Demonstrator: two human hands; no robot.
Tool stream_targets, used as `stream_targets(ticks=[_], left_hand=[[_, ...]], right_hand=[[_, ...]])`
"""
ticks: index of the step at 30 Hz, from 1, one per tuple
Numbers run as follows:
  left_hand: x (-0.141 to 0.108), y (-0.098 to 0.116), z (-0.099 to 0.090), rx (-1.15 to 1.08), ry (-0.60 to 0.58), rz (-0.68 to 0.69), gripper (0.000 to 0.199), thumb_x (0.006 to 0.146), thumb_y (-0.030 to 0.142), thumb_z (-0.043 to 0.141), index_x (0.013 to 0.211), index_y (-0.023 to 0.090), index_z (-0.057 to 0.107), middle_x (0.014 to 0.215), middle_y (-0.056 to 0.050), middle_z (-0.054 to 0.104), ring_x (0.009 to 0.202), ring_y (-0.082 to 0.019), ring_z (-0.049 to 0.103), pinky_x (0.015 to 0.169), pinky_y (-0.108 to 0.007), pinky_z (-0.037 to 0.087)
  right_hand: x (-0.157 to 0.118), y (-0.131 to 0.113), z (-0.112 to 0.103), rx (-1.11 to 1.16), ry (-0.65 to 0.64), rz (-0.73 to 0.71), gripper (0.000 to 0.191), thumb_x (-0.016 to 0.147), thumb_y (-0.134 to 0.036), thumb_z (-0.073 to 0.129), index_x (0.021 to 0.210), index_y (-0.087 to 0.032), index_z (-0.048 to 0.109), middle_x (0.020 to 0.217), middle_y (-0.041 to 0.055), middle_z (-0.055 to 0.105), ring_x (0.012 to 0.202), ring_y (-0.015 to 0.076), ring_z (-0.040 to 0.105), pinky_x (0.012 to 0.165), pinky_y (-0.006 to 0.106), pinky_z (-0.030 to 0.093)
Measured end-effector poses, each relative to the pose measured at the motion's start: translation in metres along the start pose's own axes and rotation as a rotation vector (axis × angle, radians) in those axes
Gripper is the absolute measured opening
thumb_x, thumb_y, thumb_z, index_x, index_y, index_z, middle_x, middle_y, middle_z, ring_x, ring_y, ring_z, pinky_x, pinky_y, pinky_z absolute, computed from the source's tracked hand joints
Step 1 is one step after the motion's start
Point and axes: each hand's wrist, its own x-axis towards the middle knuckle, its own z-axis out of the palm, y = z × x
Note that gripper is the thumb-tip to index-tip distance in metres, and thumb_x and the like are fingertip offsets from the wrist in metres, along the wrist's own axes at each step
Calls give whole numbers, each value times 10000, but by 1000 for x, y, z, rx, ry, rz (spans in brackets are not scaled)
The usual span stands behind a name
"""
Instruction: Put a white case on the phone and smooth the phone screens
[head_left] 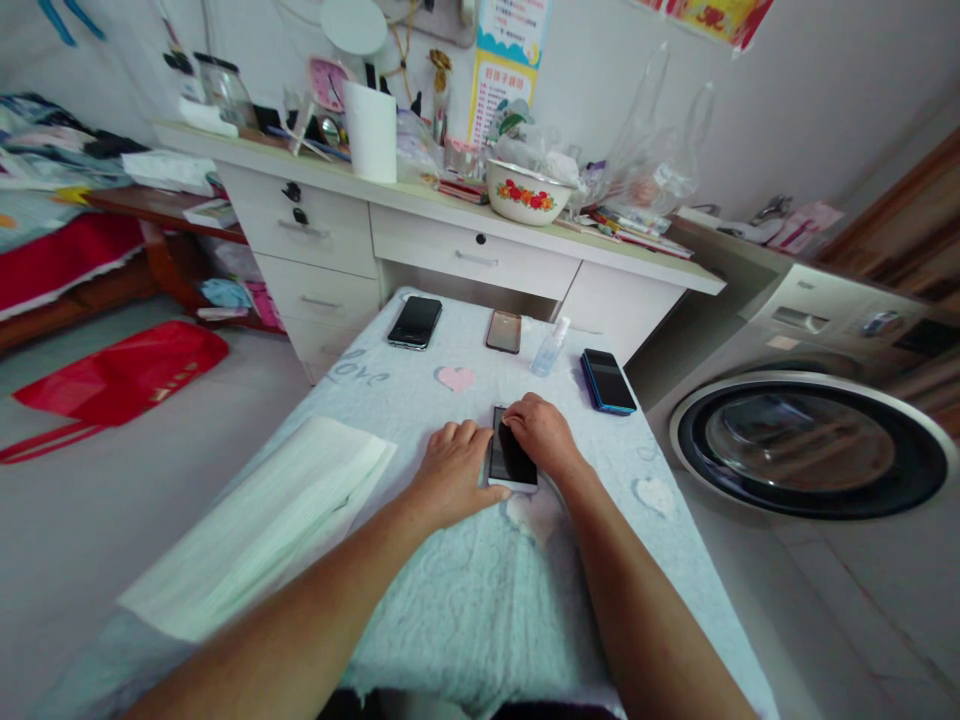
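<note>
A white-framed smartphone (517, 462) lies screen up on the cloth-covered table. My left hand (454, 472) holds it along its left edge, with the thumb at the lower corner. On the upper part of the dark screen, my right hand (541, 432) presses down with its fingers bunched. A small pale bit of something shows at those fingertips, too little to name. Beyond the hands stand a clear spray bottle (550, 348) and a brownish phone case (503, 332). One black phone (415, 323) lies at the far left, and a blue-edged phone (607, 381) is to the right.
A folded whitish cloth or paper (262, 525) lies along the table's left side. Behind is a white drawer desk (300, 270) bearing a paper roll (370, 132) and a flowered bowl (529, 192). A washing machine (817, 330) stands right; a red bag (124, 385) lies on the floor.
</note>
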Motion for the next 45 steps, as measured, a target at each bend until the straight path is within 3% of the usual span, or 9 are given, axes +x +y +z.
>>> stream_targets(ticks=[7, 22, 35, 45], left_hand=[[-1, 0, -1, -13, 12, 1, 568, 656, 543, 660, 1095, 229, 481, 1096, -69, 513, 1043, -281, 448, 897, -407, 356], [-1, -1, 3, 14, 40, 19, 550, 659, 554, 652, 1048, 205, 478, 1052, -66, 510, 1004, -279, 453, 847, -402, 366], [0, 0, 0, -11, 10, 10, 566, 670, 551, 645, 1103, 232, 472, 1067, -66, 506, 1026, -274, 438, 871, -387, 354], [-1, -2, 2, -14, 19, 31, 589, 673, 547, 650, 1126, 218, 466, 1079, -67, 500, 1023, -269, 433, 884, -390, 352]], right_hand=[[4, 2, 5, -34, 54, 61, 238, 909, -215, 435, 934, -208, 672, 943, 51, 604, 854, 143, 570, 753, 225, 375], [-7, -5, -4, -69, -31, 21, 190, 886, -225, 476, 879, -199, 664, 909, 49, 604, 785, 142, 563, 686, 235, 357], [-20, -2, -4, 169, -61, -202, 180, 809, -101, 496, 791, -173, 660, 803, 30, 604, 788, 132, 549, 734, 214, 376], [-13, 3, 6, 109, 48, -18, 182, 855, -178, 504, 875, -192, 684, 878, 37, 596, 779, 125, 550, 725, 217, 372]])
